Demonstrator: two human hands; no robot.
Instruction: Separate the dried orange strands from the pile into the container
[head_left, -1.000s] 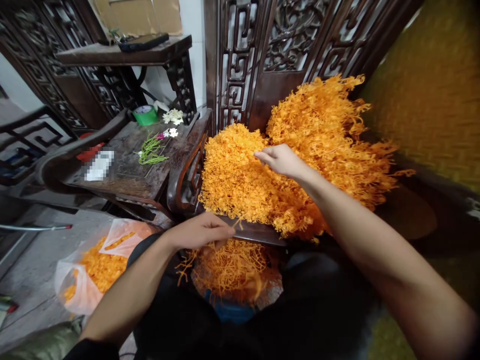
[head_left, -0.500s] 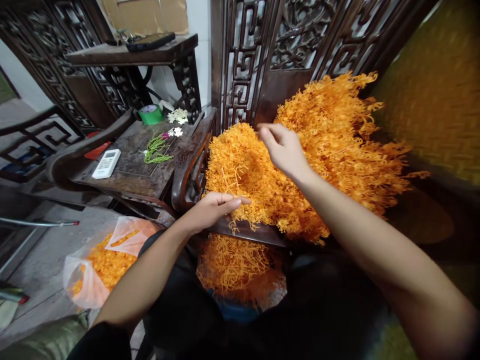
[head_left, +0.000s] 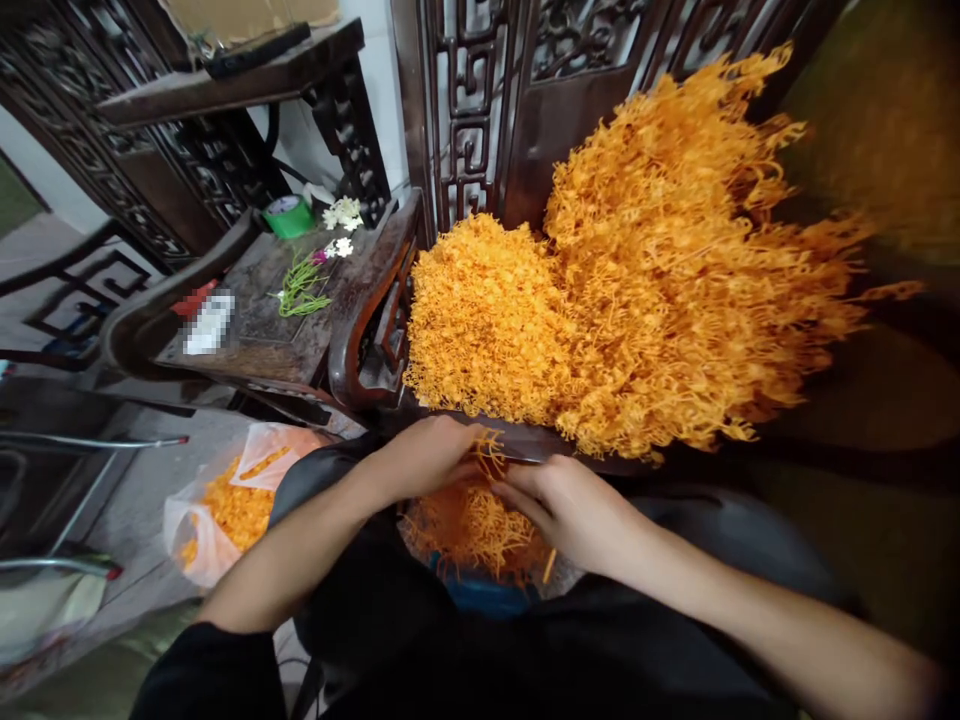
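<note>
My left hand (head_left: 439,455) is closed on a few thin orange strands (head_left: 491,447), whose curled tips stick up past its fingers. Close by on the right, my right hand (head_left: 566,505) has its fingers pinched together at the lower part of that bunch. A short orange stem end (head_left: 550,565) pokes out below it. Both hands are above a clear-lined blue container (head_left: 487,597) between the knees, with loose orange strands (head_left: 487,525) inside. Just beyond the hands lies a dense pile of curly orange strands (head_left: 487,320) on a dark wooden seat.
A taller heap of orange strands (head_left: 697,270) leans at right. On the carved side chair lie green tape (head_left: 289,216), white flowers (head_left: 343,213), green stems (head_left: 304,285) and a blurred white object (head_left: 208,325). A plastic bag (head_left: 259,440) of orange pieces sits on the floor.
My right hand has come down from above the pile to meet my left hand over the container. The left hand has drawn slightly nearer, still with strands. The view has shifted.
</note>
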